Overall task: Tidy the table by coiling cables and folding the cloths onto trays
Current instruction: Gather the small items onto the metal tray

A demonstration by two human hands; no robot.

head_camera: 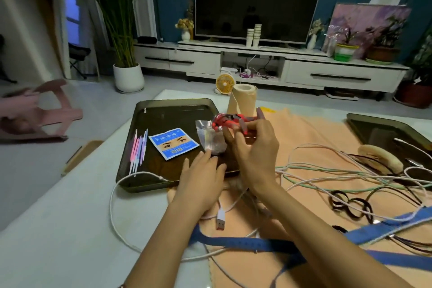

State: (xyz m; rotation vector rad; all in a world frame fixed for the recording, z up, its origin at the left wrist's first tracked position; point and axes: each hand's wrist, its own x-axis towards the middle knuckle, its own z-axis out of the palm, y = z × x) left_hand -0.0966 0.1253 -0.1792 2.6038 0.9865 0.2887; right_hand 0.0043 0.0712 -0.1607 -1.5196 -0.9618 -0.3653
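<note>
Gripping red cable [228, 121] in right hand [256, 148]

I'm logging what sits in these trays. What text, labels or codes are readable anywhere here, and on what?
On the blue packet in the left tray: white Chinese characters above printed eyes, too blurred to read.
Same packet, lower edge: two QR-like squares, too small to read.
No other text legible anywhere.

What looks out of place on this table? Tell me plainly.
Loose cables sprawl tangled across the unfolded orange cloth; one white cable trails off the near rim of the left tray onto the table. Nothing looks spilled or broken.
</note>
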